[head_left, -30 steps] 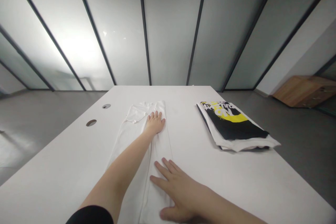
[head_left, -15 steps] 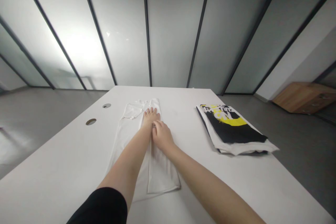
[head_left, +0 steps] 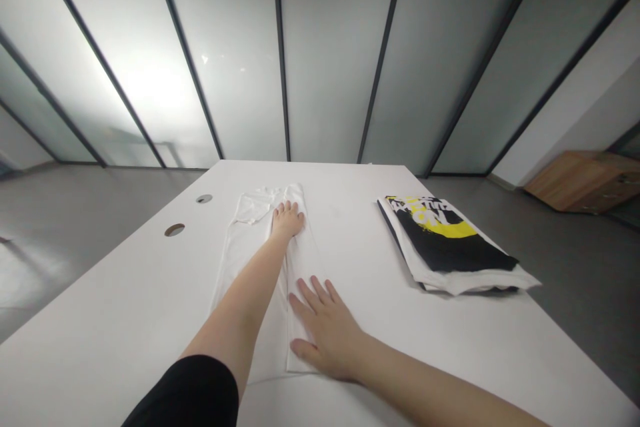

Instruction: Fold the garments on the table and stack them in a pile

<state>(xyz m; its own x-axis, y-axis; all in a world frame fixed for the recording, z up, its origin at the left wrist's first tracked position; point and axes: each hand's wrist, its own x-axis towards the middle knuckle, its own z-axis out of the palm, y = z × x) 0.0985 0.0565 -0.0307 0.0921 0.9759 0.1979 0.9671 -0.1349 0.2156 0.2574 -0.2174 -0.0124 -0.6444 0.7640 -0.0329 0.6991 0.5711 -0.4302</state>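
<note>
A white garment (head_left: pixel 247 247), probably a T-shirt, lies lengthwise on the white table (head_left: pixel 125 307), with its right side folded over toward the middle. My left hand (head_left: pixel 287 219) rests flat on its far part, fingers spread. Nearer to me, my right hand (head_left: pixel 327 330) lies with fingers spread over the near end of the folded strip. Neither hand grips anything. My left forearm covers part of the cloth.
On the table's right side sits a stack of folded clothes (head_left: pixel 450 247), its top piece black with yellow and white print. Two round holes (head_left: pixel 175 230) pierce the tabletop at left. Beyond the far edge stands a frosted glass partition (head_left: pixel 330 67); a wooden cabinet (head_left: pixel 580 180) is at right.
My right hand has slid from beside my left hand toward me, to the garment's near end, and its fingers have spread. My left hand has stayed in place.
</note>
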